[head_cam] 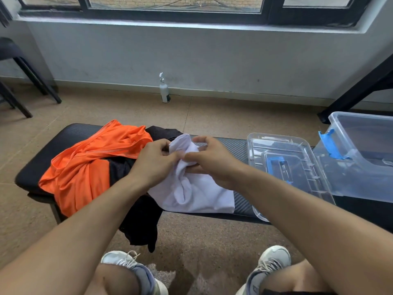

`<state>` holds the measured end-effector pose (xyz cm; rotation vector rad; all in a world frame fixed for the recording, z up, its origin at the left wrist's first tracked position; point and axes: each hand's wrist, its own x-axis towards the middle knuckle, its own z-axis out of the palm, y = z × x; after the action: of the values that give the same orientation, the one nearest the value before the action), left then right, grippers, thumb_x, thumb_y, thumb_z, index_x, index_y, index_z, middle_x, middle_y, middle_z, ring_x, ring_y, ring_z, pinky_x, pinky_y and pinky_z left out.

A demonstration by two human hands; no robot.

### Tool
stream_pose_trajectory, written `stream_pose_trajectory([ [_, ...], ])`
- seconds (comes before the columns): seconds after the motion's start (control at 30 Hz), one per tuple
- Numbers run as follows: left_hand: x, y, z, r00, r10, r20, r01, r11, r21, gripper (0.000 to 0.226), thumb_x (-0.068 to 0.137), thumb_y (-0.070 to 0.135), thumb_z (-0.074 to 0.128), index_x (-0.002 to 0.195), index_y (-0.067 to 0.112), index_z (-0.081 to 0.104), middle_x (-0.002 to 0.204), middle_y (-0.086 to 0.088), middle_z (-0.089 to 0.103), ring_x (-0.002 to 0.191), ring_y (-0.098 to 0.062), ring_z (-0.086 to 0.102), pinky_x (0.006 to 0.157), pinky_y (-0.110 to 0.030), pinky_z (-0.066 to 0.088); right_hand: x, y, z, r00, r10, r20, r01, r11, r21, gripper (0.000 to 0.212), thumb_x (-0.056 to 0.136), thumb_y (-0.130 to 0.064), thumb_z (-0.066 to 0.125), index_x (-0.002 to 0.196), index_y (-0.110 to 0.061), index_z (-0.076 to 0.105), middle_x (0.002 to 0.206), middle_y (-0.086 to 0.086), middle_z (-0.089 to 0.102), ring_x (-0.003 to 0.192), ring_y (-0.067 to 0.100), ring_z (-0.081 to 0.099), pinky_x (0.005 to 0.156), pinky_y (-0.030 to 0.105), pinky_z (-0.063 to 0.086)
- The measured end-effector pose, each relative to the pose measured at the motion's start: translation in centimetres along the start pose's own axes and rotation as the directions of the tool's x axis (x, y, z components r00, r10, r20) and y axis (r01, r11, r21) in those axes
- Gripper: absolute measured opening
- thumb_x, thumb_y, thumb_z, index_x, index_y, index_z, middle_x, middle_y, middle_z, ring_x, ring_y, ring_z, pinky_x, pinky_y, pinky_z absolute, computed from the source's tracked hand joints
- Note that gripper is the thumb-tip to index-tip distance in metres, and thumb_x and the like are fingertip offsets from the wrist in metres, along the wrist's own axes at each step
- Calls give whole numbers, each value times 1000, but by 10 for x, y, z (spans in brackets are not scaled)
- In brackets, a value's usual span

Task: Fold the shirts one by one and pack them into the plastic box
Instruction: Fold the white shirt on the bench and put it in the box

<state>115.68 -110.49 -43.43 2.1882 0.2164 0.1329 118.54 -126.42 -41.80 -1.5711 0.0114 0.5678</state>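
Pinching soft, bunched cloth at frame centre, the left hand (156, 159) and right hand (209, 160) both gripped the white shirt (197, 194) on the ribbed black bench (241, 201). A slick orange shirt (85, 167) and black shirt (142, 222) lay crumpled left; the clear box (365, 158) and lid (285, 167) sat right.

Daylight, soft and even, enters from the window (174, 5) along the top edge; overall brightness moderate, no harsh shadows. Faint diffuse shadow lies on the floor (191, 241) beneath the tabletop (240, 150). Mild glare on the clear lid (282, 145) right of the grips. Wide-angle distortion bows the window frame and stretches the forearms at the lower corners. Slight motion blur on the fingertips (180, 155); slight overall softness.
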Motion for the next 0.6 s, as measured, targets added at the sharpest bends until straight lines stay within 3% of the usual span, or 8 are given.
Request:
stream_pose_trajectory([
  [0.13, -3, 4, -3, 999, 18, -46, -20, 999, -25, 39, 96, 41, 61, 85, 4, 67, 68, 0, 59, 62, -12, 49, 53, -21, 35, -2, -7, 3, 996, -19, 89, 10, 995, 100, 47, 93, -1, 62, 136, -7, 44, 124, 23, 61, 94, 28, 74, 78, 38, 63],
  [0.23, -9, 9, -14, 997, 25, 79, -16, 993, -121, 32, 83, 50, 75, 96, 22, 70, 77, 11, 72, 67, 3, 64, 57, -9, 43, -3, -11, -1, 986, -85, 146, 66, 989, 130, 45, 93, 9, 47, 135, -5, 48, 126, 22, 60, 88, 26, 74, 76, 36, 63],
  [0.3, -11, 7, -20, 983, 79, 164, -65, 993, -94, 44, 74, 35, 88, 110, 27, 66, 94, 11, 76, 85, 2, 71, 70, -18, 54, -2, -11, -5, 976, -147, 162, 136, 988, 78, 51, 90, 15, 44, 136, -6, 50, 126, 17, 60, 93, 26, 73, 79, 37, 62],
  [0.37, -10, 4, -23, 974, 145, 171, -140, 989, -46, 56, 72, 10, 86, 120, 27, 61, 100, 10, 75, 93, -1, 71, 79, -31, 57, -2, -8, -10, 954, -265, 140, 280, 954, -103, 55, 90, 11, 52, 140, -11, 48, 124, 7, 59, 96, 22, 72, 84, 37, 61],
  [0.47, -12, 8, -26, 959, 187, 213, -175, 982, -73, 64, 78, -1, 75, 131, 26, 51, 104, 6, 76, 96, -6, 72, 84, -42, 59, -6, -10, -21, 858, -479, 185, 489, 655, -576, 82, 82, -12, 78, 151, -28, 36, 134, -3, 49, 115, 12, 59, 95, 31, 51],
  [0.53, -15, 15, -27, 923, 237, 303, -201, 969, -144, 65, 85, 0, 72, 138, 24, 44, 106, 1, 76, 98, -11, 74, 83, -45, 60, -13, -16, -29, 841, -473, 262, 509, 531, -677, 103, 76, -26, 87, 156, -33, 23, 147, 0, 40, 133, 15, 42, 108, 32, 40],
  [0.6, -20, 23, -28, 877, 301, 373, -243, 950, -196, 63, 90, 3, 70, 141, 23, 39, 102, 0, 78, 97, -16, 74, 80, -42, 59, -21, -26, -37, 877, -398, 271, 465, 558, -687, 105, 72, -35, 89, 155, -37, 25, 145, -8, 47, 131, 10, 46, 106, 31, 42],
])
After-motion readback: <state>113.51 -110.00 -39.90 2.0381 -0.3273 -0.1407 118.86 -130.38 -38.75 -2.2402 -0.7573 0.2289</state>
